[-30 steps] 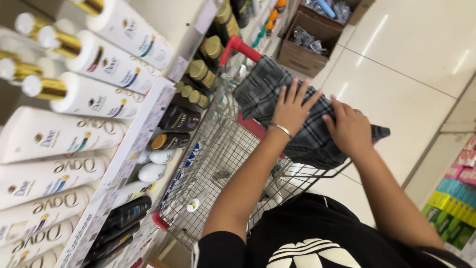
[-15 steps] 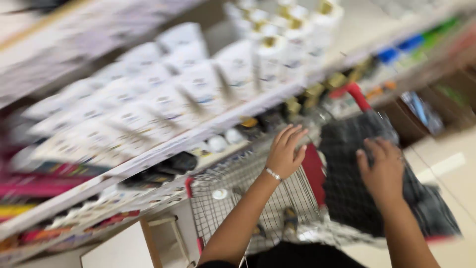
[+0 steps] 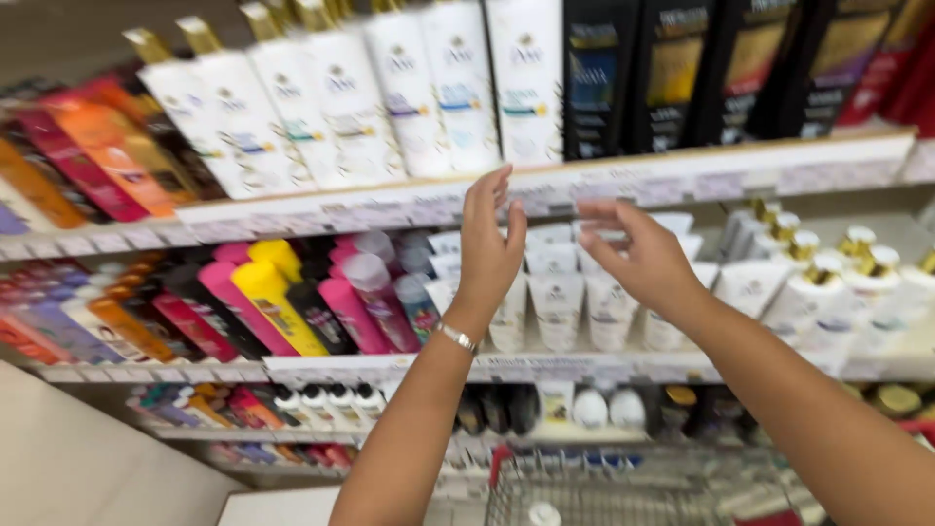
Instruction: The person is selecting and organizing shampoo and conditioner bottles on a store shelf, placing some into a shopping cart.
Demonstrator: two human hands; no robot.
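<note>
We have left hand (image 3: 490, 248) and right hand (image 3: 638, 258) raised, fingers spread, grasping nothing, just in front of the white tubes (image 3: 560, 297) on the middle shelf (image 3: 321, 367), above the cart (image 3: 623, 492).

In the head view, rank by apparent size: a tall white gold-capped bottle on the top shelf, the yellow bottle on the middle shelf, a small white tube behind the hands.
1. Tall white gold-capped bottle, top shelf.
2. Yellow bottle, middle shelf; partly hidden, leaning, so less sure.
3. Small white tube, behind the hands.
All stand at similar shelf depth.
</note>
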